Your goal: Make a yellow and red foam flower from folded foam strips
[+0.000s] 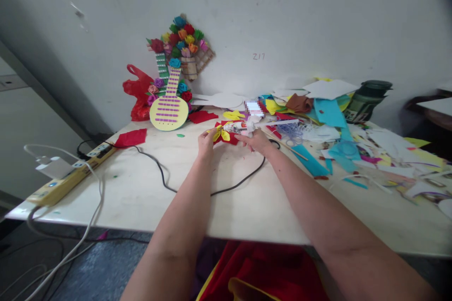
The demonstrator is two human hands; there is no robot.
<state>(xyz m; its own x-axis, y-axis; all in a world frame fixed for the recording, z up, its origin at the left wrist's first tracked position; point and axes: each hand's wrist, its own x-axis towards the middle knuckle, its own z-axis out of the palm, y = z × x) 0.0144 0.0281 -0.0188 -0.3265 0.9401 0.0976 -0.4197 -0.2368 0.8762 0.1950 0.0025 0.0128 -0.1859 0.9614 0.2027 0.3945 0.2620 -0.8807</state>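
My left hand (206, 143) pinches a yellow paper flower (223, 134) with several petals, just above the table. My right hand (256, 140) is closed around a white hot glue gun (235, 127), its nozzle pointing left at the flower. A long white glue stick (282, 122) sticks out behind the gun to the right. Under the flower and the gun lies a piece of red paper (231, 139), partly hidden by them. A black cord (243, 181) loops over the table below my hands. Further yellow paper petals (233, 115) lie just behind.
At the back left stand a paper lute (168, 120) with paper flowers and a red plastic bag (139, 99). A yellow power strip (56, 190) lies at the left edge. Paper scraps (381, 160), a blue strip (310, 160) and a dark green bottle (369, 101) crowd the right.
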